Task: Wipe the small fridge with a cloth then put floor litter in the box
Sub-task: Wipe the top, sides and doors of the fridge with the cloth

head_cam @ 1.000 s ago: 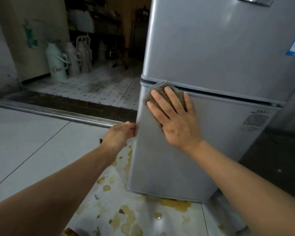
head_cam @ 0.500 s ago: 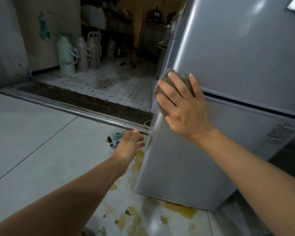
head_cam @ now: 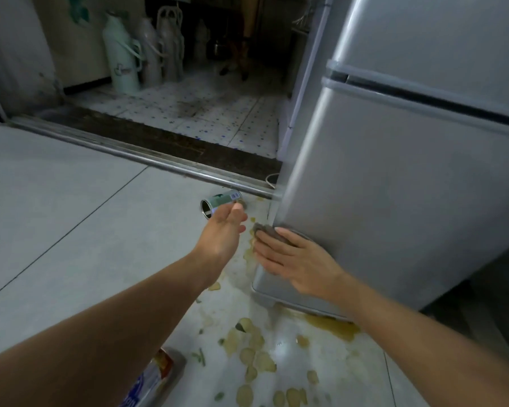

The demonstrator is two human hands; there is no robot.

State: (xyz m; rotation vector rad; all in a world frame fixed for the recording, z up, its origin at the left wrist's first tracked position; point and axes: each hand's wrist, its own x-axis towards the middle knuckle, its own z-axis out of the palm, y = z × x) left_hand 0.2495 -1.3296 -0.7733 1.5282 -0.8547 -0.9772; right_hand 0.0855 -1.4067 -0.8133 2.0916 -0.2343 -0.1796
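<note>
The small silver fridge [head_cam: 394,186] fills the right side, with two doors. My right hand [head_cam: 294,259] lies flat near the bottom left corner of the lower door and presses a grey-brown cloth [head_cam: 266,230] against it. My left hand [head_cam: 224,230] hovers open just left of that corner, holding nothing. Litter lies on the floor: a tipped green can [head_cam: 218,202] just beyond my left hand, a scatter of yellowish chips [head_cam: 253,348] in front of the fridge, and a snack packet [head_cam: 152,380] under my left forearm. No box is in view.
A metal door track [head_cam: 135,154] crosses the floor to a dark tiled room with several thermos flasks [head_cam: 124,57]. A yellow spill [head_cam: 332,326] spreads under the fridge's front edge. Pale floor tiles [head_cam: 56,215] stretch to the left.
My right hand has slid the cloth down from the seam between the doors to the bottom left corner. My left hand came off the fridge edge and now hovers. The view tilted down.
</note>
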